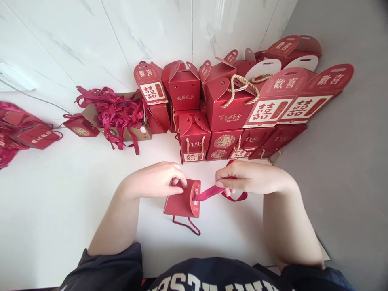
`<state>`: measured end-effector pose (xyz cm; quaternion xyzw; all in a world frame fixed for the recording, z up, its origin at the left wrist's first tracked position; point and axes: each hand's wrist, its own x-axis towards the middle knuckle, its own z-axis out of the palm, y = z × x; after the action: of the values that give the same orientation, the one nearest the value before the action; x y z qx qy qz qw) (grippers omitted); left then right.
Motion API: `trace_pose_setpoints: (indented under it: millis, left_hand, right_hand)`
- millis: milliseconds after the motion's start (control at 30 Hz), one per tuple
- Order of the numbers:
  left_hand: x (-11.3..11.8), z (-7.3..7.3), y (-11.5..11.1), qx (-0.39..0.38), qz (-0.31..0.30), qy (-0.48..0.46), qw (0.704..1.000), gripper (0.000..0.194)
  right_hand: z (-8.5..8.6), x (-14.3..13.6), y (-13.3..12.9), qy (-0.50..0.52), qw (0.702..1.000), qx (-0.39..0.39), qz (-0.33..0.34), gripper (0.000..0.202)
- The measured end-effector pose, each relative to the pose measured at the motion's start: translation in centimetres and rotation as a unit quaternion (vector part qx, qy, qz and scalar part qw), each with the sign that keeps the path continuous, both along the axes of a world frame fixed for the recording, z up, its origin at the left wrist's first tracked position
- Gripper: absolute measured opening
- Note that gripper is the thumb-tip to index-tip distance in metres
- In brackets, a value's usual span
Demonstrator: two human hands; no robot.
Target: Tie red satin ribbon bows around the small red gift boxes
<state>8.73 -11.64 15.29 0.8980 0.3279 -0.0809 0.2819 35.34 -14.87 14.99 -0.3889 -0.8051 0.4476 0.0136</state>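
A small red gift box (178,206) lies on the white table in front of me, its curved flap towards the right. A dark red cord handle (189,228) hangs from its near side. My left hand (169,178) rests at the box's far left edge, fingers curled and touching the top; whether they pinch anything is hard to see. Pinched in the fingers of my right hand (236,178) is a crimson ribbon (210,193). It runs from the slot in the box's flap to my right fingers, and its loose end loops below and behind that hand.
Stacked red gift boxes (224,117), several with gold rope handles, stand along the back right. A cardboard box (142,133) overflowing with crimson ribbons is at the back left. Near it sits a finished-looking red box (81,125); more ribboned boxes (38,135) lie far left.
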Motion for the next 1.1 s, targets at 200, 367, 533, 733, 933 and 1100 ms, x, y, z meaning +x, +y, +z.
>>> trace_pose_setpoints:
  millis: [200, 367, 533, 733, 933, 1100]
  left_hand:
    - [-0.1, 0.0, 0.0, -0.006, 0.012, 0.008, 1.0, 0.02]
    - [0.0, -0.2, 0.0, -0.017, 0.011, 0.014, 1.0, 0.019]
    - [0.1, -0.2, 0.0, -0.03, 0.03, 0.001, 0.999, 0.02]
    - [0.5, -0.4, 0.0, -0.031, 0.004, -0.024, 0.999, 0.02]
    - [1.3, -1.0, -0.1, -0.031, -0.033, -0.04, 0.998, 0.014]
    - [1.3, -1.4, 0.4, -0.055, -0.054, -0.056, 0.995, 0.015]
  right_hand:
    - [-0.2, 0.2, 0.3, 0.009, 1.0, 0.001, -0.012, 0.035]
    - [-0.4, 0.5, 0.5, 0.022, 1.0, -0.016, -0.015, 0.034]
    - [-0.9, 0.4, 0.7, 0.072, 0.996, -0.047, -0.031, 0.035]
    - [-1.1, -0.1, 0.9, 0.09, 0.993, -0.081, -0.012, 0.035]
    - [-0.8, 0.0, 1.1, 0.094, 0.991, -0.082, 0.045, 0.035]
    - [-0.6, -0.1, 1.1, 0.087, 0.992, -0.064, 0.067, 0.035]
